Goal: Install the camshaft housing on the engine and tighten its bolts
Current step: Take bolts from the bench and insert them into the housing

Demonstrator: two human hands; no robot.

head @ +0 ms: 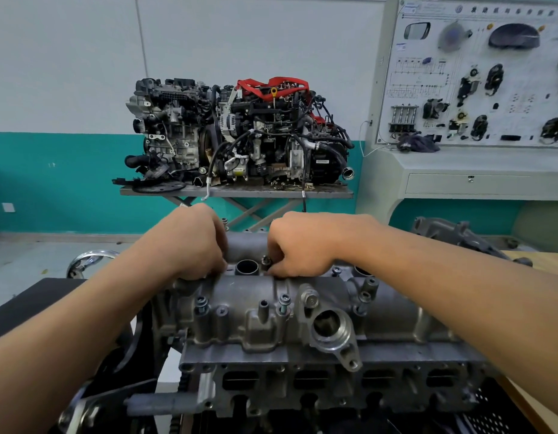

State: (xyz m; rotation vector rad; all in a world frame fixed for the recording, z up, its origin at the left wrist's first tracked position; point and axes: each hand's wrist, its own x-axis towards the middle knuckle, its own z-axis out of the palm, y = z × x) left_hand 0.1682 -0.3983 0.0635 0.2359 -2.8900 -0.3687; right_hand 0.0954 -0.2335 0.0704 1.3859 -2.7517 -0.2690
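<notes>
The grey camshaft housing point(302, 308) lies on top of the engine point(302, 383) in front of me. Several bolts stand in its holes, two of them raised along the near edge point(284, 303). My right hand point(299, 245) reaches over the housing's middle and pinches a bolt point(266, 261) beside a round plug well point(247, 267). My left hand point(193, 242) is curled on the housing just left of that well; its fingertips are hidden, so whatever it grips cannot be made out.
Two complete engines point(237, 133) sit on a metal table against the far wall. A white training board point(478, 73) with car parts stands at the right. A chrome handle point(89, 258) shows at the left, and a wooden bench point(547, 264) with a metal part lies right.
</notes>
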